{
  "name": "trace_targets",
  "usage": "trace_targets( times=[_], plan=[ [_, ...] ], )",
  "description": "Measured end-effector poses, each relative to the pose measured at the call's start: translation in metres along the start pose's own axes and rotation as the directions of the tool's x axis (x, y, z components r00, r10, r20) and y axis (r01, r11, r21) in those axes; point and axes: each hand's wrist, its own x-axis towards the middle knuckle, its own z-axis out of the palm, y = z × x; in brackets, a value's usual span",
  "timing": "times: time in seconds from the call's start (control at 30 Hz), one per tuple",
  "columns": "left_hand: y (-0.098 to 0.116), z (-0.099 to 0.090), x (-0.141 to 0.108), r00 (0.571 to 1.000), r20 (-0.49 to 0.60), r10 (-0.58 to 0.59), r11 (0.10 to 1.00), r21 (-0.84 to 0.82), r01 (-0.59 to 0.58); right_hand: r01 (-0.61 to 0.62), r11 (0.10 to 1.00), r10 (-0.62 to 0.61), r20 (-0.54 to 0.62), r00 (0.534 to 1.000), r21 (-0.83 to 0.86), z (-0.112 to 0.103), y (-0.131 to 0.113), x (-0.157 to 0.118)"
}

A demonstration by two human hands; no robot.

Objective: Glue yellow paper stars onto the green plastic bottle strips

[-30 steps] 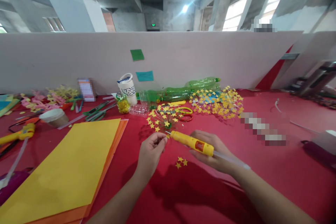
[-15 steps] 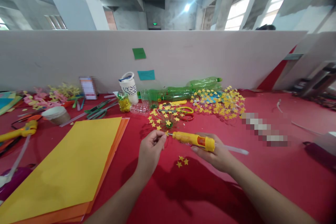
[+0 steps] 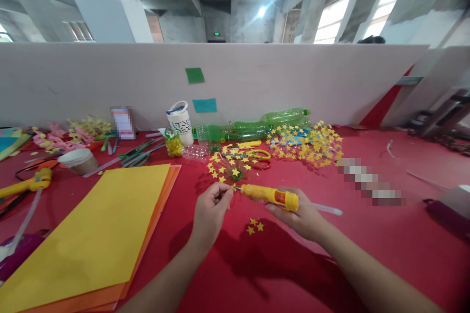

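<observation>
My right hand (image 3: 299, 212) is wrapped round a yellow hot glue gun (image 3: 266, 195), with a clear glue stick (image 3: 328, 209) sticking out of its back end. The nozzle points left at my left hand (image 3: 215, 199). Thumb and forefinger of that hand pinch a small yellow star (image 3: 234, 187), and the nozzle tip is at or very near it. Just beyond stands a green plastic piece (image 3: 237, 175) with thin strips spreading outward, many tipped with yellow stars. Below the glue gun, 3 loose yellow stars (image 3: 253, 226) lie on the red table (image 3: 279, 274).
Yellow and orange paper sheets (image 3: 99, 225) lie at left, near a paper cup (image 3: 78, 160) and another yellow glue gun (image 3: 38, 179). Behind are scissors (image 3: 261, 155), green bottles (image 3: 253, 129), a white cup (image 3: 180, 124) and a star-covered bunch (image 3: 312, 144). A white partition (image 3: 293, 78) closes the back.
The glue gun in my right hand has shifted slightly to the left, its nozzle closer to the pinched star. My left hand is almost still.
</observation>
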Motion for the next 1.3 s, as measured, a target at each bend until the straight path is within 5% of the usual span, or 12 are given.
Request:
trace_targets(
  times=[1.3],
  plan=[
    [0.0020, 0.0004, -0.0004, 1.000, -0.004, -0.023, 1.000, 0.009, 0.023, -0.029, 0.999, 0.028, -0.032, 0.999, -0.018, 0.0028, 0.0073, -0.0025]
  ],
)
